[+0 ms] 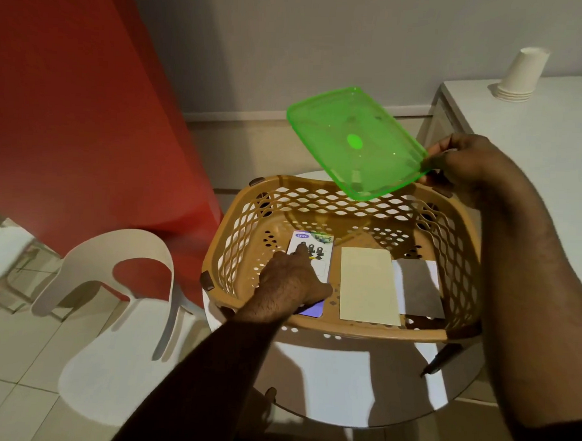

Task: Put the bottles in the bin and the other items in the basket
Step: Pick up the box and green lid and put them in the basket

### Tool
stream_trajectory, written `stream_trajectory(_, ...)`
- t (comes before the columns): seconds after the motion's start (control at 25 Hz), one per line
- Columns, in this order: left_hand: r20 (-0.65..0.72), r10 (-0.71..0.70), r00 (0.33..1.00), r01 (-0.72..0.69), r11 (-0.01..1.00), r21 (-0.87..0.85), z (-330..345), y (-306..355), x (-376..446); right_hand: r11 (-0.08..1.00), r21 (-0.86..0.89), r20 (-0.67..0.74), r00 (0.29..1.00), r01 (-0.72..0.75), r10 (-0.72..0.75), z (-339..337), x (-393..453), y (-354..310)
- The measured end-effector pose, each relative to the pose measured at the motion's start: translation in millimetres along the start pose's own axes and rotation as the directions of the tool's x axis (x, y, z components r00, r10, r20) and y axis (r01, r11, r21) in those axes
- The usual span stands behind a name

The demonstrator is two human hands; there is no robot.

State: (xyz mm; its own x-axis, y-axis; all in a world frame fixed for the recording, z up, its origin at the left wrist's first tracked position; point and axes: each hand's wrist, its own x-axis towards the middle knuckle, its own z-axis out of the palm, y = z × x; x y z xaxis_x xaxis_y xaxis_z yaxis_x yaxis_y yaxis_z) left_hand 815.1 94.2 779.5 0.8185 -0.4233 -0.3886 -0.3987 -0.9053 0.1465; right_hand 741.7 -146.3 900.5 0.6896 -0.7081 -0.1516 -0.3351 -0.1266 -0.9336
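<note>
Right hand [465, 161] pinches the edge of a translucent green lid [354, 141], grip clamped on it, lid tilted in the air above the far rim of the tan lattice basket [245, 231]. Left hand [292, 280] reaches inside the basket, fingers resting on a carded pack of clips [315, 251]; grip loose, not closed on it. Cream card [368, 285] and grey sheet [418, 289] lie flat beside it. Basket sits on a round white desk [342, 382].

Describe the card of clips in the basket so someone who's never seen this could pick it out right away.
Find the tan lattice basket on the round white table. Three flat items lie on its floor; the clip card is the leftmost, under the left hand. Unlike the plain cream sheet and the grey sheet, it is printed and carries small black clips.
</note>
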Motion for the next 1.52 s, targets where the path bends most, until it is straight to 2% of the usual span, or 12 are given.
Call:
stream_trajectory(0.24,0.022,0.08,0.997,-0.076,0.989,-0.123,-6,3,-14,0.961,0.223,0.198,0.973,-0.161,0.117,69,-12,19)
stream_trajectory(0.4,-0.22,-0.113,0.969,0.053,0.963,-0.263,-40,-58,-13,0.896,0.283,0.424,0.882,-0.343,0.204,116,-32,41)
stream_trajectory(0.44,-0.244,-0.188,0.951,0.058,0.887,-0.458,-47,-74,-12,0.867,0.307,0.469,0.855,-0.392,0.22,125,-39,45)
stream_trajectory(0.52,-0.153,-0.284,0.947,-0.002,0.468,-0.884,-56,-93,-10,0.837,0.306,0.524,0.814,-0.454,0.25,141,-50,53)
stream_trajectory(0.6,-0.08,-0.324,0.943,-0.03,0.157,-0.987,-59,-99,-4,0.85,0.234,0.559,0.781,-0.472,0.279,149,-56,57)
stream_trajectory(0.64,-0.11,-0.337,0.935,-0.049,0.185,-0.981,-60,-99,-1,0.889,0.142,0.571,0.77,-0.435,0.285,149,-57,59)
stream_trajectory(0.72,-0.28,-0.301,0.912,-0.12,0.456,-0.882,-57,-97,2,0.968,-0.209,0.56,0.794,-0.139,0.235,144,-53,65)
stream_trajectory(0.8,-0.413,-0.255,0.874,-0.16,0.651,-0.742,-55,-97,3,0.865,-0.476,0.517,0.846,0.156,0.132,138,-45,68)
stream_trajectory(0.96,-0.575,-0.239,0.782,-0.176,0.801,-0.572,-61,-99,1,0.466,-0.758,0.552,0.83,0.456,0.085,136,-33,73)
stream_trajectory(1.16,-0.605,-0.228,0.763,-0.143,0.854,-0.501,-64,-92,-7,0.34,-0.745,0.644,0.752,0.574,0.143,142,-24,74)
stream_trajectory(1.36,-0.483,-0.27,0.833,-0.057,0.827,-0.56,-56,-85,-4,0.752,-0.602,0.447,0.894,0.266,0.041,92,-4,36)
stream_trajectory(1.52,-0.3,-0.241,0.923,0.062,0.863,-0.502,-48,-76,9,0.892,-0.409,0.154,0.949,-0.193,0.275,62,5,57)
